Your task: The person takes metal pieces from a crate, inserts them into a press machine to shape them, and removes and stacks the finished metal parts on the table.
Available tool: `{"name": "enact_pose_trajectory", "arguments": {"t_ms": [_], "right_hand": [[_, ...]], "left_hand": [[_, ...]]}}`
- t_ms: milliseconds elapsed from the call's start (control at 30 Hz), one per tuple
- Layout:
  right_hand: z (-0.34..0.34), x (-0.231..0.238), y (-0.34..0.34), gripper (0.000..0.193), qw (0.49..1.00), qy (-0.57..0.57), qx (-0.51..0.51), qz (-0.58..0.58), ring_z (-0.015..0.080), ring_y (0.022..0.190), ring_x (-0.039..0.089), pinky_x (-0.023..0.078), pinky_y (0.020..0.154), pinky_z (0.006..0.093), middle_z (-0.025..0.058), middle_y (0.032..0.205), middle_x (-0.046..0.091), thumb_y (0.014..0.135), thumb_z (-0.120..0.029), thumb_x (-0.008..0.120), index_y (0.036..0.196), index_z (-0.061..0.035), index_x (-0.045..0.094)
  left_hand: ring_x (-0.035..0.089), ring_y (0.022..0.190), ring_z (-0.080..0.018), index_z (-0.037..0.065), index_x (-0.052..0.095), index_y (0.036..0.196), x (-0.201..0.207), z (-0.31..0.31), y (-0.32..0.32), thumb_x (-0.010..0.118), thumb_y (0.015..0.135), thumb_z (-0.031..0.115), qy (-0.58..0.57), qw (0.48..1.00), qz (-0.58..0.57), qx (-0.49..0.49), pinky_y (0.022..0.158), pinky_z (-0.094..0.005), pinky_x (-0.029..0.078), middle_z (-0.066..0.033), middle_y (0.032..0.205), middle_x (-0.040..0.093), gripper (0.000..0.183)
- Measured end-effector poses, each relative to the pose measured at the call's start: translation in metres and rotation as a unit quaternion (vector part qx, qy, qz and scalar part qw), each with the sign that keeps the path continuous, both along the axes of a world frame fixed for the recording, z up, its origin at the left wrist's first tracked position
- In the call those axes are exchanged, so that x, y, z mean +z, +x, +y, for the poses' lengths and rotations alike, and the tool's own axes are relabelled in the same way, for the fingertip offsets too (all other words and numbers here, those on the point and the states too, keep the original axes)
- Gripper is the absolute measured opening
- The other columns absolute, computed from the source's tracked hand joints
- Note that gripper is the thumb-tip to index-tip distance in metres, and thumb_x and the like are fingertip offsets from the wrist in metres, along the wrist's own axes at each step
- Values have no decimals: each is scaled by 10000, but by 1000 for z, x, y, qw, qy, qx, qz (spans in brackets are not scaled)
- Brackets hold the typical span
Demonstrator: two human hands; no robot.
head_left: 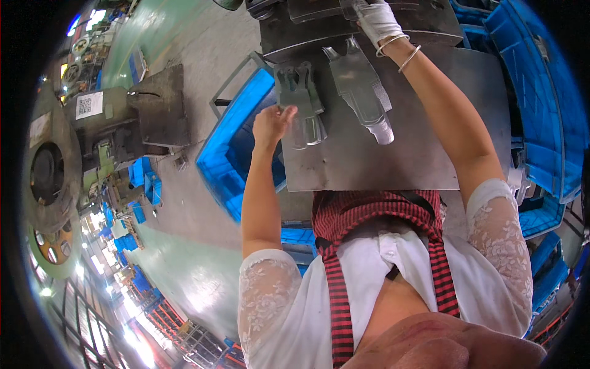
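Metal parts are overlapped on the worktop, one edge pinched by the left hand, likely for steadiness; the grip of the right hand cannot be told.

Grey metal table, shaped metal pieces on top

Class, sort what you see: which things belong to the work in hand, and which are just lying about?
Seemingly in the work:
shaped metal pieces at the left hand
similar pieces to their right
metal table beneath them

Apparently just about:
blue containers in the left background
dark machinery at left
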State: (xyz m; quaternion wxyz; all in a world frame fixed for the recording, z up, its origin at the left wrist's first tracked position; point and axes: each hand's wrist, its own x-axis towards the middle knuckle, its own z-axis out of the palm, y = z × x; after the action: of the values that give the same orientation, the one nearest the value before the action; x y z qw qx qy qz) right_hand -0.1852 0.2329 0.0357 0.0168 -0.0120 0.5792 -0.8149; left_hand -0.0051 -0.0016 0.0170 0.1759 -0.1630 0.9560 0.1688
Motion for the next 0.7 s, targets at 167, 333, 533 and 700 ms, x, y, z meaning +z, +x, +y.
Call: {"name": "enact_pose_trajectory", "arguments": {"t_ms": [167,333,533,700], "right_hand": [[3,13,1,279,933,328,-98,114,357,761,526,427,683,361,236,831,546,832,-210,419,933,34,507],[29,-24,2,250,934,308,15,179,246,699,546,438,630,298,136,837,587,787,-145,516,974,21,499],[68,-15,113,207,844,477,116,214,351,767,532,453,655,397,190,817,563,786,-185,472,908,-32,539],[60,-8,39,282,717,477,-132,491,330,773,546,452,694,347,183,900,557,810,-169,447,1034,-2,483]], "left_hand": [[546,595,-141,37,567,774,29,-2,-8,518,814,300,451,833,199,253,501,-226,391,-37,671,573,270],[533,677,-73,58,531,896,69,67,-36,521,822,206,634,720,174,221,575,-219,447,12,795,559,165],[494,570,-77,47,522,843,53,121,-102,546,791,193,649,718,216,126,442,-222,389,12,687,516,157],[575,675,-176,32,532,832,43,141,-175,566,758,261,656,727,171,112,513,-287,437,-47,719,570,243]]}}
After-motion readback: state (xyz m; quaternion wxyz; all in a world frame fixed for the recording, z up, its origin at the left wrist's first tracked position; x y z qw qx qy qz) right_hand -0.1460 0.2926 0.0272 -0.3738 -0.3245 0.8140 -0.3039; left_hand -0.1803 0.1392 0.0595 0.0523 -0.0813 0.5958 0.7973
